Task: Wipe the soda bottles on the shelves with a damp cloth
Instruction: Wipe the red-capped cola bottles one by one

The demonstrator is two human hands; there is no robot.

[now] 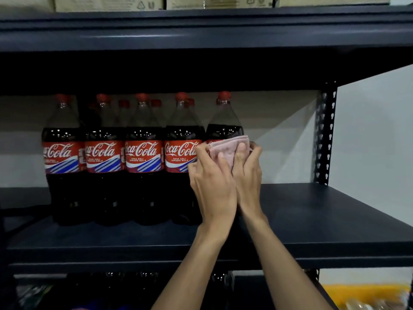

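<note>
Several cola bottles [143, 157] with red caps and red labels stand in rows on the dark shelf [312, 220]. Both hands are at the rightmost front bottle [224, 121], wrapped round its label band. A folded pink cloth [230, 146] lies against that bottle. My left hand [212, 182] holds the bottle's left side with its fingers curled over the cloth's edge. My right hand [248, 175] presses the cloth onto the bottle, thumb on the pink fabric and fingers curled round the right side. The bottle's lower half is hidden behind my hands.
The shelf's right half is bare up to a perforated metal upright [325, 135]. A dark shelf beam [201, 34] with cardboard boxes [109, 3] on it runs overhead. More bottles [221, 285] and a yellow package [362, 294] sit on the level below.
</note>
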